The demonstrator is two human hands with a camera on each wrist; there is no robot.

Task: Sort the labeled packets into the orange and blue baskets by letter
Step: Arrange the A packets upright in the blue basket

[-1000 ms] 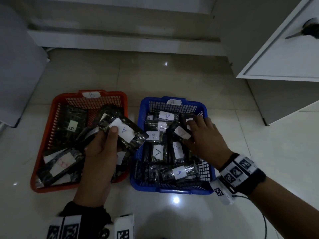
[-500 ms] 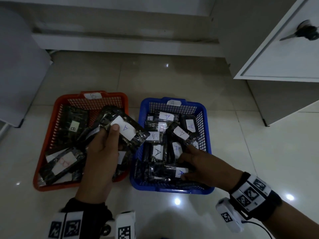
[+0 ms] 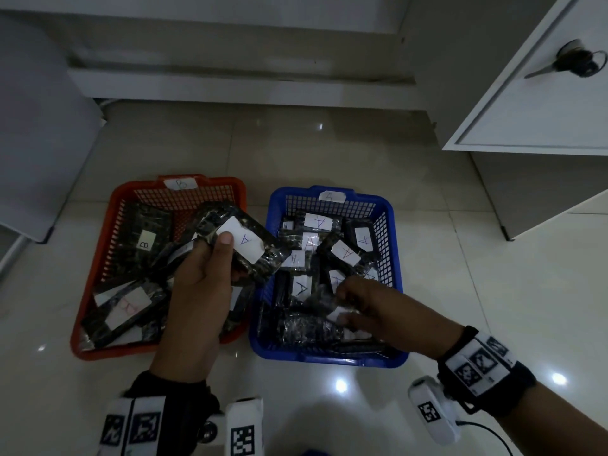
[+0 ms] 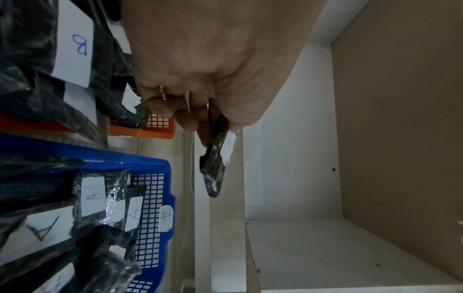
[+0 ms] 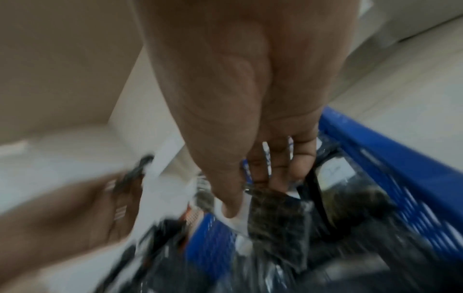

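Observation:
An orange basket [image 3: 98,284] tagged B stands on the floor at the left, a blue basket [image 3: 393,225] tagged A right beside it. Both hold dark packets with white labels. My left hand [image 3: 204,284] holds a packet labeled A [image 3: 245,248] above the orange basket's right side, thumb on its label; in the left wrist view that packet [image 4: 218,158] is seen edge-on below the fingers [image 4: 185,119]. My right hand [image 3: 365,311] is in the near part of the blue basket, pinching a packet [image 3: 322,306] whose label is hidden. The right wrist view is blurred.
A white cabinet [image 3: 543,93] with an open door and a handle [image 3: 575,62] stands at the right. A wall ledge [image 3: 230,80] runs along the back. A pale panel [image 3: 33,126] leans at the left. Glossy tiled floor [image 3: 493,307] surrounds the baskets.
My right hand came back from the far packets to the near part of the blue basket and took hold of a packet there. The left hand kept its packet almost still.

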